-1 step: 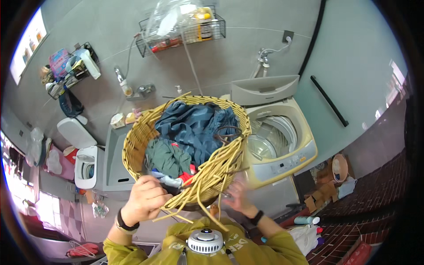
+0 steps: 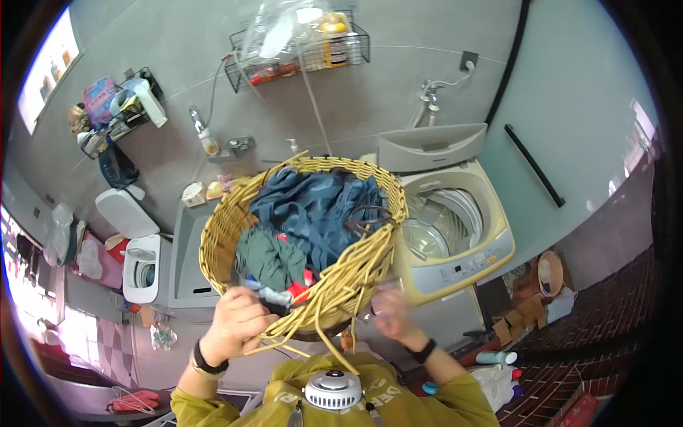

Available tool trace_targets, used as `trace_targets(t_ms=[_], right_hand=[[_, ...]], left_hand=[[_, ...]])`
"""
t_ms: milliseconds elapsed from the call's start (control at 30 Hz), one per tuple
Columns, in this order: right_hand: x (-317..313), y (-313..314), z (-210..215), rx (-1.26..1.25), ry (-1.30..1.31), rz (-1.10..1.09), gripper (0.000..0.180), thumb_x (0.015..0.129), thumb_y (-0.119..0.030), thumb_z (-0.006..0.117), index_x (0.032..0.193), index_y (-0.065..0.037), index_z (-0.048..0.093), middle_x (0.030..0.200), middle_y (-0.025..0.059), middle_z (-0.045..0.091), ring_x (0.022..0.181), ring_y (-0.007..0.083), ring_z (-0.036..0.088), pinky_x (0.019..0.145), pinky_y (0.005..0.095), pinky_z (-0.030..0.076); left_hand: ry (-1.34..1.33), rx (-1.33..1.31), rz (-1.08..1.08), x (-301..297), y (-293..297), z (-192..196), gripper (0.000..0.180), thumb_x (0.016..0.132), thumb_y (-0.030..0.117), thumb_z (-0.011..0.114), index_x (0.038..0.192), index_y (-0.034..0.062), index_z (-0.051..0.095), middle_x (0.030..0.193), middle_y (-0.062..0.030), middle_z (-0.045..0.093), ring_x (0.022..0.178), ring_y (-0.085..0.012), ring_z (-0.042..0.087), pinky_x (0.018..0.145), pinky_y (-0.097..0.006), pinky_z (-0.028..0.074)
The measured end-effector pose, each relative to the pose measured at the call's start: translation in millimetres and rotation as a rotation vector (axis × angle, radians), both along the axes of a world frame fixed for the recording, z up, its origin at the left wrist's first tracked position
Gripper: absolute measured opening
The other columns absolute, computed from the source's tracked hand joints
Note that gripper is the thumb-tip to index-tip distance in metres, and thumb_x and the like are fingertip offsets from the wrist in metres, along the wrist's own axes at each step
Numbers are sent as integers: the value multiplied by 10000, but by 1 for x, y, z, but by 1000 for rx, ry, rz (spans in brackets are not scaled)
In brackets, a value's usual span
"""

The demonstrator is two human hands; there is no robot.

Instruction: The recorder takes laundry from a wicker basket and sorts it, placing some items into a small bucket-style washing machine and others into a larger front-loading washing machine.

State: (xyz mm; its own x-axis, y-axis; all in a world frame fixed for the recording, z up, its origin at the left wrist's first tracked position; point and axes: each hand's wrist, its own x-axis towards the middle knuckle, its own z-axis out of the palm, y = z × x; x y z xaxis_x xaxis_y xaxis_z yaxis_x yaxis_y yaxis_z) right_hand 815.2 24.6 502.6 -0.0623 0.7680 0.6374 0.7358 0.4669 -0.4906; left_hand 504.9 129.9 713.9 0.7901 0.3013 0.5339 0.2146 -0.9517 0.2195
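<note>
A yellow wicker laundry basket (image 2: 356, 267), frayed with loose canes at its near rim, is heaped with dark blue, green and red clothes (image 2: 313, 213) and held up beside the open top-loading washing machine (image 2: 455, 235). The left hand (image 2: 238, 324) grips its near rim; the right hand (image 2: 391, 313) is blurred beneath it, its grip unclear. Grey tiled walls carry wire shelves (image 2: 299, 43); a toilet (image 2: 135, 242) stands left.

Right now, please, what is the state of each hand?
Left hand: closed on the near rim of the wicker basket.
Right hand: blurred under the basket; grip cannot be told.
</note>
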Motion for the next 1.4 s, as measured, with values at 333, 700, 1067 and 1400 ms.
trace_targets(t_ms=[333, 700, 1067, 1400], right_hand=[[-29, 177, 276, -367, -276, 469, 435, 789, -185, 677, 1163, -34, 515, 1116, 158, 567, 947, 260, 597, 833, 355, 473], [-65, 203, 299, -583, -452, 640, 218, 833, -148, 553, 1013, -32, 591, 920, 164, 647, 849, 296, 618, 758, 362, 478], [199, 156, 503, 528, 67, -357, 556, 894, -490, 515, 937, 50, 642, 713, 69, 594, 671, 146, 557, 645, 288, 457], [424, 124, 521, 398, 58, -747, 501, 880, -426, 543, 890, 69, 625, 713, 118, 605, 660, 187, 559, 650, 367, 465]], left_hand=[[1, 68, 22, -21, -34, -47, 322, 672, 141, 568, 981, 163, 658, 861, -4, 573, 815, -165, 555, 796, -295, 457], [-237, 23, 589, -54, -48, -79, 451, 683, 600, 592, 912, 227, 701, 1007, -25, 572, 1007, -223, 491, 1027, -495, 202], [-267, 9, 700, -45, -51, -80, 515, 563, 562, 673, 893, 167, 678, 1027, -72, 562, 1023, -285, 489, 998, -485, 250], [-371, -3, 867, -36, -67, -94, 574, 591, 448, 710, 998, 65, 580, 1130, -187, 498, 1105, -373, 456, 1040, -543, 222]])
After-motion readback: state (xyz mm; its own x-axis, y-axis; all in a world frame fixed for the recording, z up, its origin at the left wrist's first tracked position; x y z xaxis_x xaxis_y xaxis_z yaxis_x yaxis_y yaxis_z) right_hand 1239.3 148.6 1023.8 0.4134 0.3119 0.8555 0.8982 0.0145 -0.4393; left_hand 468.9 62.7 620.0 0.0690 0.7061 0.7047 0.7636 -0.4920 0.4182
